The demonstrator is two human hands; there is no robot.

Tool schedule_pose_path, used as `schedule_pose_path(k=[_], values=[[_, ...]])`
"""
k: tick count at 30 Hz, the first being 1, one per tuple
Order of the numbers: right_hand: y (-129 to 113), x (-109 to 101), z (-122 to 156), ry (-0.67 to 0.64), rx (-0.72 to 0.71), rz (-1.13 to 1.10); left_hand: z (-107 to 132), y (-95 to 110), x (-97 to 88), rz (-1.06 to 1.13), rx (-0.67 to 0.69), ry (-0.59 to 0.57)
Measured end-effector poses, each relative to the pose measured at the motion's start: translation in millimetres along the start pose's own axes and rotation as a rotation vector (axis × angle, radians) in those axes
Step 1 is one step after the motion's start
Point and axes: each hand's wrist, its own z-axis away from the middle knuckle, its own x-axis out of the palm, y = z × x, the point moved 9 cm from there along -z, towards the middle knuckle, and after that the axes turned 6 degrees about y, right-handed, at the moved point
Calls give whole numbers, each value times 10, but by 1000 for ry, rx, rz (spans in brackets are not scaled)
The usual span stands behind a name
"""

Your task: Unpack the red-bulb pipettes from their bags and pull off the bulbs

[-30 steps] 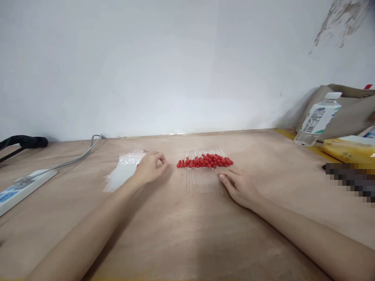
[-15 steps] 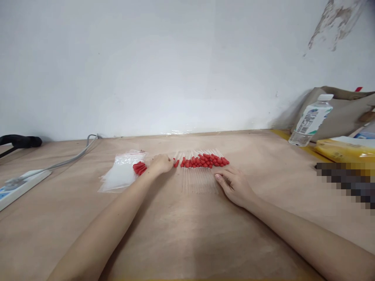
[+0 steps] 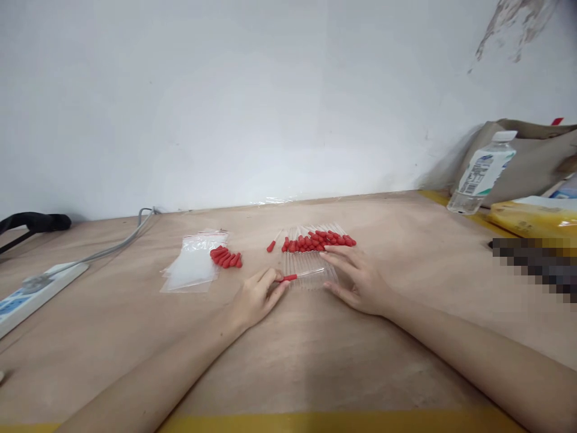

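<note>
My left hand (image 3: 258,294) pinches a dropper (image 3: 290,278) by its red rubber bulb, and the clear thin tube points right. Close to that tube's tip is my right hand (image 3: 358,279), its thumb and fingers apart. Under and behind the held dropper lies a row of droppers (image 3: 311,242), red bulbs packed side by side with clear tubes running both toward me and away. The right fingertips reach the right side of this row; whether they touch it I cannot tell. One separate dropper (image 3: 271,246) rests just left of the row.
Several red bulbs (image 3: 225,257) lie against clear zip bags (image 3: 193,264) on the left. A power strip (image 3: 40,288) with a grey cable sits at far left. On the right stand a water bottle (image 3: 484,174), a bag (image 3: 536,162) and a yellow packet (image 3: 532,219).
My left hand has come toward me and right from beside the row and now holds a dropper crosswise over the tubes. My right hand's fingers have spread. The view has shifted slightly.
</note>
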Motion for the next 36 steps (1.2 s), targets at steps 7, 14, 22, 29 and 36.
schedule_pose_path(k=[7, 14, 22, 29, 36], values=[[-156, 200, -41, -66, -145, 32, -16, 137, 2, 4, 113, 10], [-239, 221, -64, -66, -142, -8, -118, 258, 74, 6, 156, -29], [-316, 289, -61, -104, -149, -28, -104, 319, 96, 41, 223, 11], [-387, 241, -49, -34, -208, -115, -92, 365, 102, 47, 256, -30], [-440, 248, 2, -39, -275, -127, -82, 395, 118, 61, 241, -105]])
